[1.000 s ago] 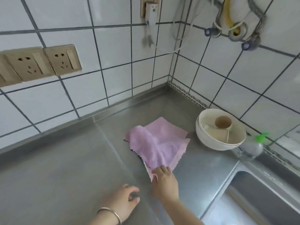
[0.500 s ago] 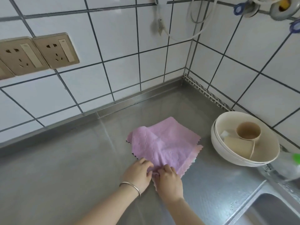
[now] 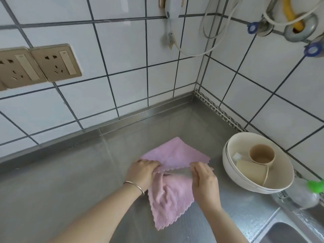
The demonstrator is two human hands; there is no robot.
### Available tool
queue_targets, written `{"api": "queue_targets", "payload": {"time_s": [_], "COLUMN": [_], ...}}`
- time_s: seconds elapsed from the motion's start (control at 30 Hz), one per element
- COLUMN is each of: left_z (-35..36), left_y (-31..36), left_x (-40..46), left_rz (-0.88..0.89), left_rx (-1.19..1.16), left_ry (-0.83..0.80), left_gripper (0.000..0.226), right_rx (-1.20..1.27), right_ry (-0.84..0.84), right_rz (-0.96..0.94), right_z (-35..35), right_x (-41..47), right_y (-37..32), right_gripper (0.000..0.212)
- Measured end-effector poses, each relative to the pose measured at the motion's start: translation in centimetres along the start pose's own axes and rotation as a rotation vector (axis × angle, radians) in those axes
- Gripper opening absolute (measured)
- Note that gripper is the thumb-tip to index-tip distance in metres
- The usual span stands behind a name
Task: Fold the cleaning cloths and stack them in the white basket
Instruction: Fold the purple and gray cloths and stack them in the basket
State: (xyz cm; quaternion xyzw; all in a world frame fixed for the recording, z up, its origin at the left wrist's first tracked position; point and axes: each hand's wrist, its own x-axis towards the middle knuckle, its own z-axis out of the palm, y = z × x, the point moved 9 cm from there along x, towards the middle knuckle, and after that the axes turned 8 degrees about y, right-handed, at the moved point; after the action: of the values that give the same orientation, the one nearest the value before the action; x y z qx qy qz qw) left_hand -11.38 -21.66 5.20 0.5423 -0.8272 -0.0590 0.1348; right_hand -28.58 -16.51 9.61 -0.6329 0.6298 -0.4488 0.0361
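Note:
A pink cleaning cloth (image 3: pixel 168 195) hangs from both of my hands above the steel counter (image 3: pixel 70 190), its lower corner pointing toward me. My left hand (image 3: pixel 142 171), with a silver bangle on the wrist, pinches the cloth's top edge on the left. At the right end of the same edge, my right hand (image 3: pixel 204 179) pinches it too. Another pink cloth (image 3: pixel 175 153) lies flat on the counter just behind my hands. No white basket is in view.
Stacked cream bowls (image 3: pixel 245 183) holding two beige cups (image 3: pixel 262 154) stand at the right by the wall. A clear bottle with a green cap (image 3: pixel 301 193) lies beside the sink (image 3: pixel 287 232). Wall sockets (image 3: pixel 54 63) and hanging cords (image 3: pixel 208 28) are on the tiled walls.
My hands, which were together at the pile's near edge, have spread apart and lifted one pink cloth toward me; a second cloth stays on the counter. The camera tilted up.

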Motion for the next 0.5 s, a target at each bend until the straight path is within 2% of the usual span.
{"api": "queue_targets", "payload": {"time_s": [0.1,0.17,0.3,0.33,0.4,0.5], "left_z": [-5.1,-8.3,-16.0,-18.4,-22.0,-27.8], "left_y": [-1.8,-3.1,-5.9,-7.1,-9.2,-13.5], "left_x": [1.1,1.5,0.5,-0.4,-1.7,-5.9], "left_rz": [-0.088,-0.118,-0.064,-0.074,-0.119,-0.259], "left_rx": [-0.025,-0.074,-0.147,-0.137,-0.161,-0.281], "left_ry": [0.091,0.158,0.274,0.320,0.326,0.337], "left_gripper": [0.019,0.024,0.056,0.053,0.033,0.015], "right_rx": [-0.022,-0.040,-0.013,-0.008,0.003,0.114], "right_ry": [0.027,0.049,0.134,0.147,0.148,0.029], "right_rz": [-0.061,-0.117,-0.204,-0.236,-0.258,-0.195], "right_z": [-2.8,-4.1,-6.4,-6.6,-7.1,-5.6], "right_x": [4.4,6.8,10.8,11.6,12.9,13.9], "right_y": [-1.7,-3.8,-9.1,-11.4,-15.0,-19.9], "right_gripper": [0.028,0.031,0.025,0.021,0.017,0.014]}}
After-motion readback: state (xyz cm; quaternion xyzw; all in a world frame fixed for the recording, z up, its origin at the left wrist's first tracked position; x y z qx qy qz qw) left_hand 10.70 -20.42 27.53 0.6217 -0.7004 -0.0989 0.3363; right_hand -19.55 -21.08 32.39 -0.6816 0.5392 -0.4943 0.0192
